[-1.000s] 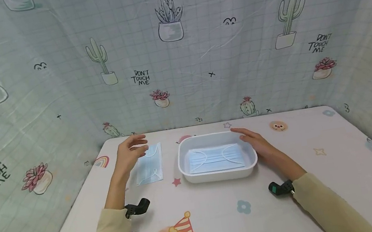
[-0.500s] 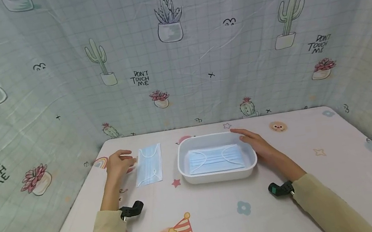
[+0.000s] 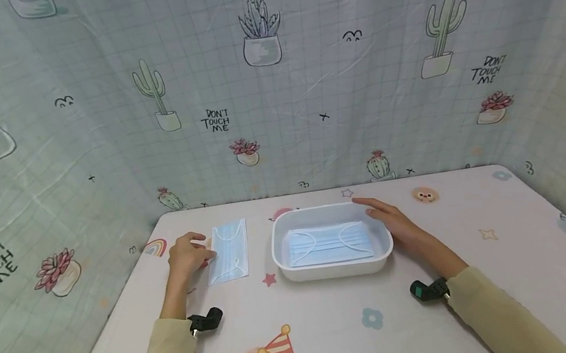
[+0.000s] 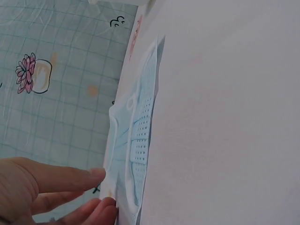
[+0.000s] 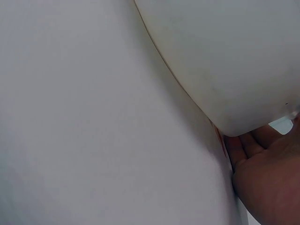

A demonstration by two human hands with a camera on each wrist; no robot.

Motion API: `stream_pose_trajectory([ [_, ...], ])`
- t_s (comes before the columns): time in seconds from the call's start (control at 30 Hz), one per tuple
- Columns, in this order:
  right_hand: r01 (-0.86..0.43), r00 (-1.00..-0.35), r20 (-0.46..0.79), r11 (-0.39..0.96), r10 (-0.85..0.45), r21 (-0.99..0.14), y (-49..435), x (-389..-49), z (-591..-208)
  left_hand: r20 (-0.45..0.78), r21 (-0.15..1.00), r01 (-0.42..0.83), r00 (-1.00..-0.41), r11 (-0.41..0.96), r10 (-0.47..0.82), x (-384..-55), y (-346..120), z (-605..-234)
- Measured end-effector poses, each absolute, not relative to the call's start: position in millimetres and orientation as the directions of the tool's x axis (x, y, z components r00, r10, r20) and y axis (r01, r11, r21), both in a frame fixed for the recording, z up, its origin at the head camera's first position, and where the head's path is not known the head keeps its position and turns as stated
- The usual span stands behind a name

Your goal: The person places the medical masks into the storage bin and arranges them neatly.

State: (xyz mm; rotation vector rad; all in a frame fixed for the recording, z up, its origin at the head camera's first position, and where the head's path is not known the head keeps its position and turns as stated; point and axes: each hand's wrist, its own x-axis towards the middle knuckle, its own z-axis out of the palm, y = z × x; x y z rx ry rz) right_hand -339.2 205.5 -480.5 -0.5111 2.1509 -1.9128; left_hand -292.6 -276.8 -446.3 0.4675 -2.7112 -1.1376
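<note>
A pale blue disposable face mask (image 3: 229,253) lies on the table, its ear loops on top. My left hand (image 3: 188,258) is at its left edge; in the left wrist view the thumb (image 4: 89,178) and fingers (image 4: 104,212) stand apart beside the mask's near end. Whether they touch it is hard to tell. A white rectangular plastic box (image 3: 334,269) holds another blue face mask (image 3: 329,244), lying flat. My right hand (image 3: 396,223) rests against the box's right side, fingers extended along its back corner; the right wrist view shows those fingers (image 5: 253,145) partly hidden by the box.
The white table (image 3: 331,341) has printed cartoon figures and stars. A patterned curtain (image 3: 272,110) surrounds its back and sides. Small black wrist cameras sit at the left wrist (image 3: 207,320) and right wrist (image 3: 429,290).
My left hand has gone from above the mask to its left side, then down and slightly right to its edge. The right hand and the box stay in place.
</note>
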Motion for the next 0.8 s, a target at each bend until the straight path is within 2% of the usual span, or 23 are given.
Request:
stream_pose_trajectory([
  [0.33,-0.111,-0.916,0.062,0.102,-0.396,-0.989,204,-338,-479,0.098,0.650,-0.211,-0.929,0.730,-0.356,-289,-269,-450],
  [0.57,-0.117,-0.917,0.069,0.100,-0.393,-0.988,205,-338,-478,0.045,0.722,-0.239,-0.920,0.649,-0.389,-291,-270,-454],
  [0.8,-0.124,-0.920,0.063,0.134,-0.387,-0.983,204,-337,-480,-0.069,0.814,-0.270,-0.924,0.515,-0.375,-293,-282,-455],
])
